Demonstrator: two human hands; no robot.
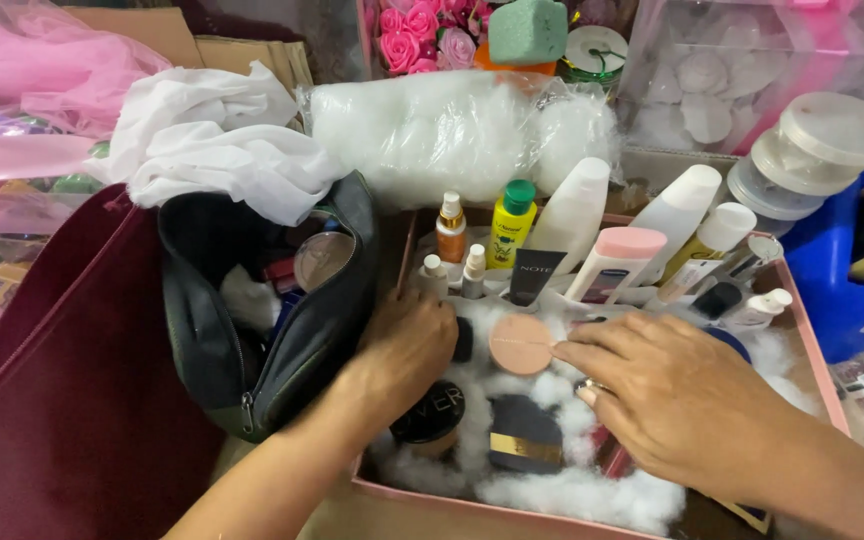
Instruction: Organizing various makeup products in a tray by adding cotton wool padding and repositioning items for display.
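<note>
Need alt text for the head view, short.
Two bare hands reach into a pink box padded with white stuffing: left hand among small bottles, right hand touching a round peach compact. An open black zip pouch lies left.

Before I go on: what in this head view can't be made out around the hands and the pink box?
- Left hand fingertips: buried in white stuffing.
- Pink box near corner: cut off by the bottom edge.
- Black pouch contents: shadowed, partly under white cloth.
- What lies under the right hand.
</note>
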